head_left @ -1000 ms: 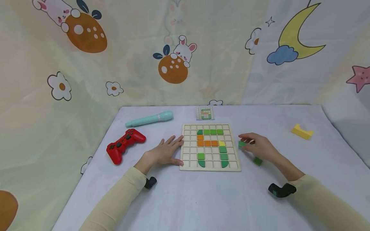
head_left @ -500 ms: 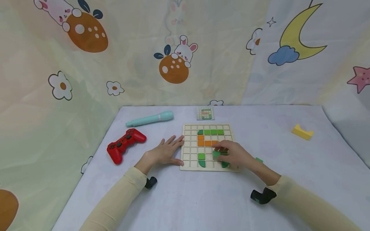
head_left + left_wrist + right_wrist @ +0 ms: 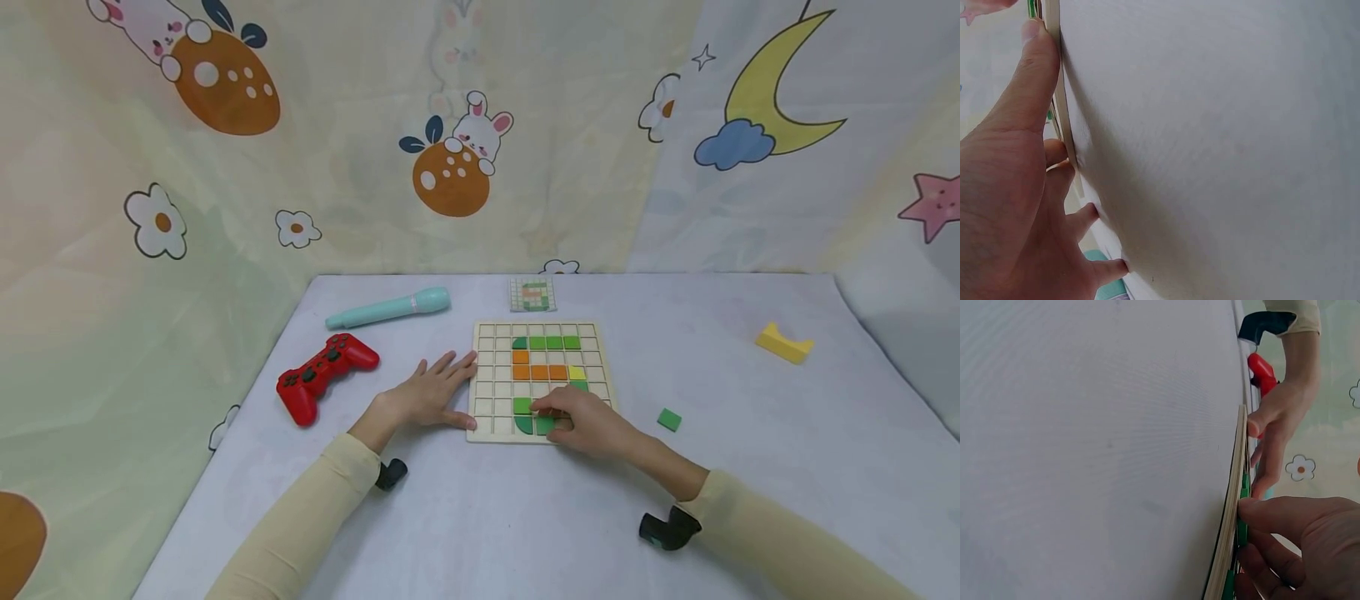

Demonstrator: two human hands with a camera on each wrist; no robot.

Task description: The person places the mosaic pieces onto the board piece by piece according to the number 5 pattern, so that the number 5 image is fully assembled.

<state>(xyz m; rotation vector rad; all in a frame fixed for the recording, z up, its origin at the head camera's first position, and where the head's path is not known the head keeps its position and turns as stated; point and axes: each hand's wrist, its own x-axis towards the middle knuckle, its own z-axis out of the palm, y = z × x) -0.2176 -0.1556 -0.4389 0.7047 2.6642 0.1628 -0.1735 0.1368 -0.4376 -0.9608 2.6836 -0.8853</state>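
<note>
A wooden grid board (image 3: 487,387) lies on the table, bearing green, orange and yellow tiles. At its left edge rests my left hand (image 3: 427,394), fingers spread and straight. The left wrist view shows the thumb (image 3: 1032,75) along the board's side. My right hand (image 3: 592,423) is over the board's lower right, with thumb and fingers pinching a green square tile (image 3: 544,426) in the bottom row, beside a rounded green tile (image 3: 523,426). In the right wrist view the tile (image 3: 1243,532) is at the board's surface. The hand hides the board's lower right cells.
One loose green tile (image 3: 670,419) lies right of the board. A pattern card (image 3: 532,295) is behind it. Leftward are a red game controller (image 3: 326,377) and a turquoise microphone-shaped stick (image 3: 388,308). A yellow notched block (image 3: 784,342) sits at the far right.
My right hand has carried the green square tile from the table right of the board, leftward and down to the bottom row. The left hand has stayed in place.
</note>
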